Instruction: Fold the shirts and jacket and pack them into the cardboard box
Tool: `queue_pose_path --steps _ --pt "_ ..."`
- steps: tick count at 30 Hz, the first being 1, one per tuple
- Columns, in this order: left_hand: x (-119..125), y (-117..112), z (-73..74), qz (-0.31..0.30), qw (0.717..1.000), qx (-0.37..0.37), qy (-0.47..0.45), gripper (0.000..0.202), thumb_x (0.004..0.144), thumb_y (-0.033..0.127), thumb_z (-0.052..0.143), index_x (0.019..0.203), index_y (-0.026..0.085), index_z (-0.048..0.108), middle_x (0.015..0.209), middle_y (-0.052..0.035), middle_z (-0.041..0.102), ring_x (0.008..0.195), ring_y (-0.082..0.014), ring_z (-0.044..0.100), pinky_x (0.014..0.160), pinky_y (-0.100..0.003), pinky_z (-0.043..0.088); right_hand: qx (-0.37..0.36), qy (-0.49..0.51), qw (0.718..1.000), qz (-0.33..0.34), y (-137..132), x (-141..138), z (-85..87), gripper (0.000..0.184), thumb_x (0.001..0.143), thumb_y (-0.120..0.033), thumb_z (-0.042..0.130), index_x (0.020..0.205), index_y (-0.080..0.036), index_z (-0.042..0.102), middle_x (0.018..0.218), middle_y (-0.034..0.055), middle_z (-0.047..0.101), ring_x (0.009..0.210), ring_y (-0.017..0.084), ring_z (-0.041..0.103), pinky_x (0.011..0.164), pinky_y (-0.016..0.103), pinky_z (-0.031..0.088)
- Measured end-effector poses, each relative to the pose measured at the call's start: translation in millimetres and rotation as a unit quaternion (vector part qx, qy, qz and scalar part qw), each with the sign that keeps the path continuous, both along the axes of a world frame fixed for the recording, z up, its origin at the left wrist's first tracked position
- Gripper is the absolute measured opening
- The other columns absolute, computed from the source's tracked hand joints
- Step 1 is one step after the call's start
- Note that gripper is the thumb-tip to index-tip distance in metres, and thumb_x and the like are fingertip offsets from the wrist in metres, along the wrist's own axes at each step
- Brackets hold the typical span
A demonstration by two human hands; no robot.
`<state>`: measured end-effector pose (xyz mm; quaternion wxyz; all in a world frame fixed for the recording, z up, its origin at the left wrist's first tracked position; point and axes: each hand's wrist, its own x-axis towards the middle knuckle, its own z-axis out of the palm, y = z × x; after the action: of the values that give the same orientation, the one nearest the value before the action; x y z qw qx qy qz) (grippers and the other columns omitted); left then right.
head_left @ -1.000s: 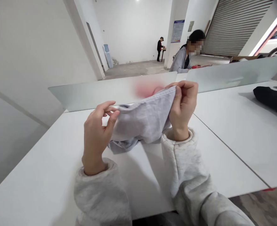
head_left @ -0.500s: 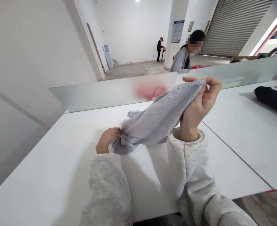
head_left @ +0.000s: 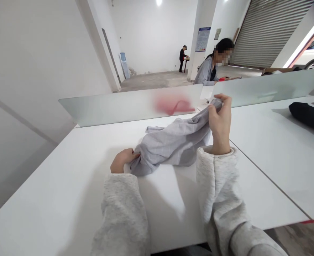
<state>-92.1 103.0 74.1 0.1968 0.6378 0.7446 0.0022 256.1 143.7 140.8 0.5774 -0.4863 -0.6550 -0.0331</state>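
A light grey cloth (head_left: 173,144) with a faint check pattern stretches across the white table (head_left: 66,185). My left hand (head_left: 121,160) rests low on the table, closed on the cloth's near left end. My right hand (head_left: 220,119) is raised above the table, fingers pinched on the cloth's far right corner, holding that end up. Both arms wear pale grey sleeves. The cloth sags between the two hands and bunches on the table near my left hand.
A frosted divider panel (head_left: 114,105) runs along the table's far edge, with something red blurred behind it. A black cloth (head_left: 308,115) lies on the adjoining table at right. A seated person (head_left: 210,67) works beyond the divider; another person (head_left: 182,57) stands far back.
My left hand dropped to the table and closed on the cloth's left end. My right hand swung out to the right with its corner, then drew back inward and lower.
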Motion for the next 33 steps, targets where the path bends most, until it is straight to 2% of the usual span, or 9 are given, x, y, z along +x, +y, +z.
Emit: queue_pose_path --steps 4,7,10,13,18,21,24,29,33 --pt "10 -7 16.6 -0.028 0.996 0.069 -0.044 0.029 0.080 0.048 0.043 0.073 0.021 0.049 0.083 -0.0057 0.065 0.078 -0.0214 0.061 0.064 -0.029 0.043 -0.042 -0.015 0.997 -0.056 -5 -5 3.2 0.028 0.085 -0.030 0.046 0.110 -0.020 0.049 0.132 0.0182 0.042 0.127 0.032 0.037 0.097 0.051 0.036" --pt "21 -15 34.3 -0.020 0.966 0.178 -0.185 0.030 0.083 0.049 0.040 0.076 0.021 0.047 0.072 0.0000 0.059 0.068 -0.0161 0.056 0.059 -0.026 0.042 -0.015 -0.026 0.998 -0.057 -10 -12 6.2 0.025 0.087 -0.030 0.043 0.110 -0.021 0.050 0.133 0.0171 0.042 0.126 0.029 0.039 0.097 0.049 0.036" --pt "33 -23 54.1 0.054 0.839 0.377 -0.388 0.029 0.081 0.049 0.047 0.078 0.020 0.048 0.074 0.0000 0.058 0.072 -0.0152 0.058 0.062 -0.026 0.046 -0.031 -0.074 0.997 -0.007 -15 -18 6.2 0.023 0.088 -0.030 0.043 0.107 -0.021 0.053 0.121 0.0156 0.053 0.114 0.029 0.049 0.093 0.049 0.040" --pt "37 -33 72.2 0.121 0.696 0.557 -0.437 0.027 0.084 0.049 0.046 0.081 0.022 0.047 0.085 -0.0018 0.061 0.091 -0.0175 0.060 0.075 -0.030 0.050 -0.033 -0.077 0.996 -0.024 -18 -22 6.2 0.023 0.087 -0.030 0.044 0.105 -0.019 0.054 0.133 0.0205 0.044 0.114 0.032 0.049 0.091 0.052 0.039" --pt "22 -65 96.6 0.101 0.569 0.702 -0.416 0.019 0.092 0.034 0.035 0.082 0.026 0.049 0.097 0.0051 0.061 0.117 -0.0183 0.051 0.080 -0.039 0.048 0.019 -0.034 0.998 -0.050 -23 -23 14.5 0.021 0.089 -0.031 0.042 0.104 -0.022 0.054 0.143 0.0163 0.034 0.121 0.030 0.044 0.099 0.052 0.034" --pt "16 -87 110.6 0.081 0.569 0.702 -0.421 0.014 0.087 0.019 0.040 0.083 0.026 0.051 0.099 0.0107 0.062 0.122 -0.0183 0.047 0.071 -0.041 0.044 0.029 -0.013 0.999 -0.038 -29 -24 22.4 0.020 0.090 -0.031 0.042 0.101 -0.022 0.055 0.132 0.0152 0.046 0.118 0.029 0.047 0.098 0.051 0.036" --pt "26 -100 121.1 0.071 0.594 0.659 -0.456 0.011 0.080 0.021 0.046 0.083 0.028 0.054 0.104 0.0069 0.062 0.120 -0.0215 0.047 0.064 -0.041 0.044 0.006 0.002 0.999 0.047 -42 -31 32.0 0.018 0.090 -0.029 0.043 0.096 -0.021 0.058 0.106 0.0100 0.063 0.100 0.024 0.059 0.090 0.043 0.045" --pt "76 -98 117.6 -0.057 0.699 0.460 -0.545 0.016 0.075 0.036 0.058 0.090 0.030 0.053 0.090 -0.0023 0.056 0.082 -0.0174 0.058 0.057 -0.031 0.046 -0.039 -0.078 0.946 0.311 -70 -63 41.9 0.030 0.088 -0.035 0.051 0.114 -0.022 0.055 0.112 0.0071 0.063 0.091 0.019 0.062 0.081 0.033 0.050" --pt "110 -96 105.3 -0.193 0.767 0.353 -0.500 0.022 0.084 0.040 0.056 0.099 0.026 0.050 0.096 -0.0037 0.057 0.089 -0.0173 0.058 0.074 -0.031 0.049 -0.070 -0.138 0.900 0.407 -75 -83 37.7 0.056 0.084 -0.032 0.056 0.135 -0.024 0.036 0.122 0.0080 0.057 0.091 0.020 0.061 0.076 0.034 0.051"
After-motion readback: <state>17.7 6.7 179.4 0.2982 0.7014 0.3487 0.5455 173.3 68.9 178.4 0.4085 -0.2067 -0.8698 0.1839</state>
